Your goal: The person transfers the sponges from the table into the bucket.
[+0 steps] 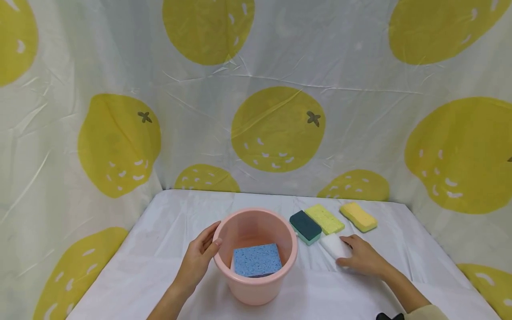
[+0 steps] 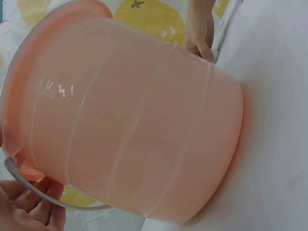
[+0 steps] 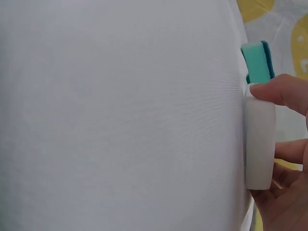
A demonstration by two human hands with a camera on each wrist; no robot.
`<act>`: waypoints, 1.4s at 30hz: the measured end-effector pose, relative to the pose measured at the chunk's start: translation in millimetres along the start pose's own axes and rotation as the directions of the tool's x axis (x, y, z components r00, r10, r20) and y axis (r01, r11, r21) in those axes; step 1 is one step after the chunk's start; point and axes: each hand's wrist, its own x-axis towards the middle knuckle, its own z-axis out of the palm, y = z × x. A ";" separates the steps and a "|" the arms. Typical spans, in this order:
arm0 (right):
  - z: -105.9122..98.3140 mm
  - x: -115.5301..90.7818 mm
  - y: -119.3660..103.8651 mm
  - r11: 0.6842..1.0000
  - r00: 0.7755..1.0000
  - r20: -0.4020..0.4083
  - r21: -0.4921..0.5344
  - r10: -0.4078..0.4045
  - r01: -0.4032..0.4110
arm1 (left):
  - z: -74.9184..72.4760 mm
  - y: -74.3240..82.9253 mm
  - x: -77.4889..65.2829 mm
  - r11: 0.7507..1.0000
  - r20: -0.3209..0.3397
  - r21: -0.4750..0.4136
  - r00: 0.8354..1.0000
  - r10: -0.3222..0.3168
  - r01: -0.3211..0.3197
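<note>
A pink bucket (image 1: 256, 289) stands upright on the white cloth, with a blue sponge (image 1: 257, 260) inside it. My left hand (image 1: 197, 257) holds the bucket's left side, thumb over the rim and fingers outside. In the left wrist view those fingers are by the bucket's pale handle (image 2: 36, 192). To the right, my right hand (image 1: 365, 258) grips a white sponge (image 1: 334, 244) between thumb and fingers. The right wrist view shows this white block (image 3: 260, 144) on its narrow side, low against the cloth. Something pale under the blue sponge is mostly hidden.
Behind the white sponge lie a green sponge with a dark top (image 1: 306, 226), a yellow-green sponge (image 1: 325, 218) and a yellow sponge (image 1: 358, 216). White cloth (image 1: 160, 284) covers the table. A lemon-print curtain (image 1: 192, 129) encloses the back and sides.
</note>
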 end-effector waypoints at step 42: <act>-48.7 6.9 -46.6 0.993 0.993 -0.048 0.048 -0.106 0.108 | -1.2 -3.1 1.2 0.999 0.023 -0.001 0.998 0.053 -0.053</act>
